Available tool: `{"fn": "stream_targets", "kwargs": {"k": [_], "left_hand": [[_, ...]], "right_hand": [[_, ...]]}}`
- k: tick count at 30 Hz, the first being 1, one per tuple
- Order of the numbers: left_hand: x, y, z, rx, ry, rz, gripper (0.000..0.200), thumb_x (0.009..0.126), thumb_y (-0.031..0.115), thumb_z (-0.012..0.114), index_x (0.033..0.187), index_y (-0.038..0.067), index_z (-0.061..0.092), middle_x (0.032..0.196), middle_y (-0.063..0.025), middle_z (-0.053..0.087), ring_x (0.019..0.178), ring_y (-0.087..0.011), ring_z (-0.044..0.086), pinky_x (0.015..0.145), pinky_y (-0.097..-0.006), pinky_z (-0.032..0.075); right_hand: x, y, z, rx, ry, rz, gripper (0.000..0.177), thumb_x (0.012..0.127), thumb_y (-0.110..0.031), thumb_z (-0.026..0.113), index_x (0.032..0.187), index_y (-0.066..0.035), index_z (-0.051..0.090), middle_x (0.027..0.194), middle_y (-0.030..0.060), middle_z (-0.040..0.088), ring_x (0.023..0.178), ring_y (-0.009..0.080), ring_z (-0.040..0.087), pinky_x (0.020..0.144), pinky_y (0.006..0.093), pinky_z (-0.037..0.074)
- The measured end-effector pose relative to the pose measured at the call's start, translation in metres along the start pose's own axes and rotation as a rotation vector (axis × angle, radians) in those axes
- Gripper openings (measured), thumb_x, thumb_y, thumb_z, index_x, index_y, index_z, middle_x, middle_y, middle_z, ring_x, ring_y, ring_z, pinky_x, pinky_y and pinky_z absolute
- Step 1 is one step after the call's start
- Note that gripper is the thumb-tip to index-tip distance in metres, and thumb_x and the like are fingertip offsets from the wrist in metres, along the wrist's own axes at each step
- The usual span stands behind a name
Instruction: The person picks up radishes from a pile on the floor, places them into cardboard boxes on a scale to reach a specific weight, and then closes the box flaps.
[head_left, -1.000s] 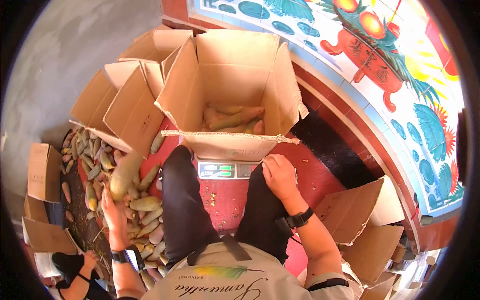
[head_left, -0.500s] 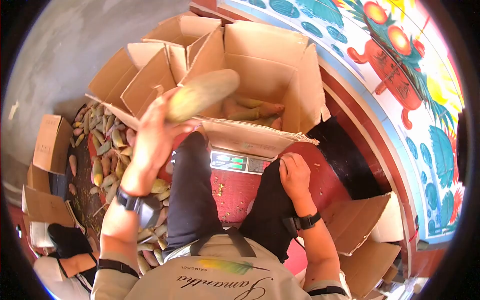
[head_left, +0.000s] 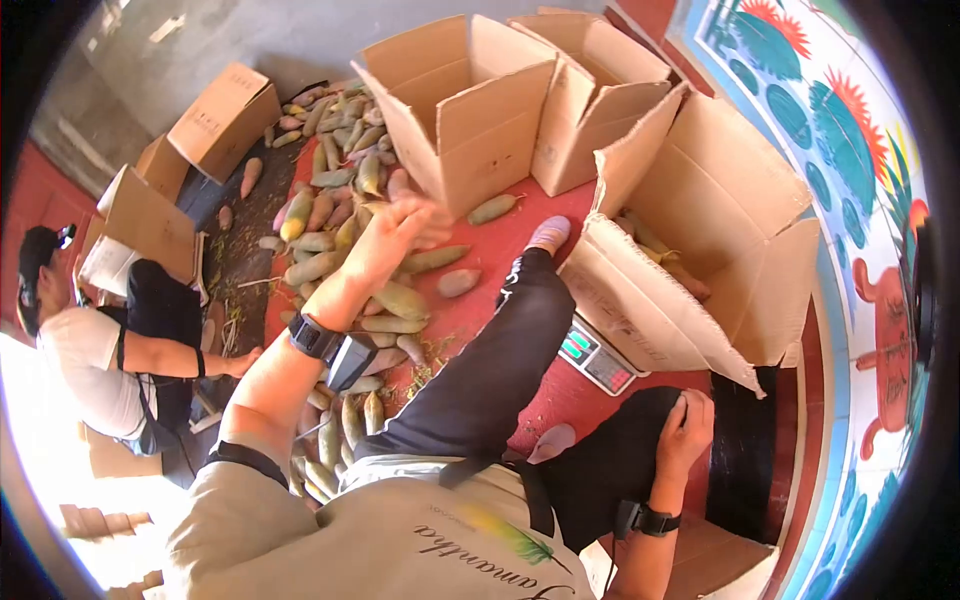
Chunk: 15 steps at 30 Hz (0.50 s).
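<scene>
Left hand (head_left: 395,235) blurred, apparently spread empty, nearest vegetable (head_left: 432,259) lying lengthwise left-right, right hand (head_left: 686,432) slack on thigh (head_left: 610,475)

The red floor (head_left: 505,240) carries a loose pile of oblong fruits (head_left: 345,240). Two open cartons (head_left: 480,110) stand side by side just beyond the pile. A scale (head_left: 597,357) sits under a third carton (head_left: 700,250).

Vegetable pile (head_left: 345,225) at upper centre-left; two open boxes (head_left: 480,130) just behind it, top centre; large box (head_left: 735,240) at right, resting on a scale (head_left: 597,358); another person (head_left: 95,350) at far left.
</scene>
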<state>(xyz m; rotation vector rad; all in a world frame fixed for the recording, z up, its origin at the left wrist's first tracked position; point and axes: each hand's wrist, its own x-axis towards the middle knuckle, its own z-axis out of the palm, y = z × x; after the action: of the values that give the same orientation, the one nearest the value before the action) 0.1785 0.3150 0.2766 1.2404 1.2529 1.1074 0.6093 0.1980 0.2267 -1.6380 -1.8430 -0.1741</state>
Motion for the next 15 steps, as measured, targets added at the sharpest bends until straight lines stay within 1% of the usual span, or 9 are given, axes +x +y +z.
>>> {"fn": "stream_targets", "kwargs": {"k": [2, 4, 6, 8, 9, 11, 12, 14, 15], "left_hand": [[-0.015, -0.052, -0.032, -0.006, 0.053, -0.160, 0.027, 0.096, 0.021, 0.040, 0.109, 0.001, 0.053, 0.106, -0.0124, 0.060, 0.093, -0.0194, 0.060, 0.082, -0.0315, 0.048], [-0.033, -0.105, -0.057, 0.121, 0.100, -0.274, 0.026, 0.095, 0.020, 0.042, 0.105, 0.001, 0.056, 0.102, -0.0102, 0.062, 0.087, -0.0182, 0.060, 0.075, -0.0303, 0.048], [-0.048, -0.183, -0.089, 0.325, 0.126, -0.436, 0.024, 0.088, 0.023, 0.051, 0.093, 0.002, 0.062, 0.085, -0.0074, 0.065, 0.082, -0.0147, 0.061, 0.070, -0.0305, 0.048], [-0.073, -0.230, -0.094, 0.418, 0.222, -0.463, 0.024, 0.085, 0.025, 0.055, 0.088, 0.003, 0.064, 0.078, -0.0084, 0.066, 0.077, -0.0227, 0.063, 0.068, -0.0360, 0.048], [-0.078, -0.243, -0.096, 0.412, 0.224, -0.464, 0.024, 0.085, 0.025, 0.055, 0.088, 0.003, 0.064, 0.078, -0.0084, 0.066, 0.077, -0.0227, 0.063, 0.068, -0.0360, 0.048], [-0.083, -0.258, -0.096, 0.709, 0.132, -0.610, 0.022, 0.081, 0.022, 0.056, 0.095, 0.005, 0.062, 0.094, -0.0132, 0.064, 0.092, -0.0289, 0.060, 0.077, -0.0383, 0.047], [-0.082, -0.261, -0.093, 0.700, 0.134, -0.611, 0.022, 0.081, 0.022, 0.056, 0.095, 0.005, 0.062, 0.094, -0.0132, 0.064, 0.092, -0.0289, 0.060, 0.077, -0.0383, 0.047], [-0.077, -0.264, -0.087, 0.933, 0.172, -0.451, 0.033, 0.077, 0.019, 0.058, 0.108, 0.007, 0.056, 0.115, -0.0180, 0.053, 0.108, -0.0337, 0.050, 0.086, -0.0402, 0.044], [-0.070, -0.264, -0.086, 0.925, 0.177, -0.453, 0.033, 0.077, 0.019, 0.058, 0.108, 0.007, 0.056, 0.115, -0.0180, 0.053, 0.108, -0.0337, 0.050, 0.086, -0.0402, 0.044]], "right_hand": [[0.001, 0.000, 0.001, -0.008, 0.002, 0.005, 0.009, 0.081, -0.002, 0.054, 0.089, 0.001, 0.057, 0.091, 0.0168, 0.058, 0.085, 0.0326, 0.057, 0.074, 0.0381, 0.047], [0.002, -0.001, 0.002, -0.003, -0.010, -0.009, 0.009, 0.081, -0.002, 0.054, 0.089, 0.001, 0.057, 0.091, 0.0171, 0.058, 0.084, 0.0330, 0.057, 0.074, 0.0381, 0.047], [0.002, -0.002, 0.004, -0.003, -0.007, -0.004, 0.008, 0.081, -0.001, 0.054, 0.089, 0.002, 0.057, 0.091, 0.0171, 0.058, 0.084, 0.0331, 0.057, 0.074, 0.0385, 0.047], [0.001, -0.003, 0.004, -0.017, -0.015, -0.015, 0.008, 0.081, -0.001, 0.054, 0.088, 0.002, 0.057, 0.091, 0.0171, 0.058, 0.083, 0.0329, 0.057, 0.074, 0.0387, 0.047], [0.002, -0.003, 0.005, -0.032, -0.013, -0.023, 0.008, 0.081, -0.001, 0.054, 0.088, 0.002, 0.057, 0.091, 0.0171, 0.058, 0.083, 0.0328, 0.058, 0.074, 0.0389, 0.047], [0.001, 0.000, 0.005, -0.055, -0.037, -0.034, 0.008, 0.081, -0.001, 0.054, 0.088, 0.002, 0.057, 0.091, 0.0171, 0.058, 0.083, 0.0329, 0.058, 0.074, 0.0390, 0.047], [0.001, 0.002, 0.005, -0.072, -0.058, -0.042, 0.008, 0.081, -0.001, 0.054, 0.088, 0.002, 0.057, 0.090, 0.0172, 0.058, 0.083, 0.0330, 0.058, 0.074, 0.0391, 0.047], [0.002, -0.001, 0.004, -0.077, -0.071, -0.044, 0.008, 0.081, -0.001, 0.054, 0.088, 0.002, 0.057, 0.090, 0.0172, 0.058, 0.083, 0.0332, 0.057, 0.074, 0.0391, 0.047], [0.003, -0.003, 0.004, -0.078, -0.081, -0.034, 0.008, 0.081, -0.001, 0.054, 0.088, 0.002, 0.057, 0.089, 0.0171, 0.057, 0.083, 0.0335, 0.057, 0.074, 0.0390, 0.047]]}}
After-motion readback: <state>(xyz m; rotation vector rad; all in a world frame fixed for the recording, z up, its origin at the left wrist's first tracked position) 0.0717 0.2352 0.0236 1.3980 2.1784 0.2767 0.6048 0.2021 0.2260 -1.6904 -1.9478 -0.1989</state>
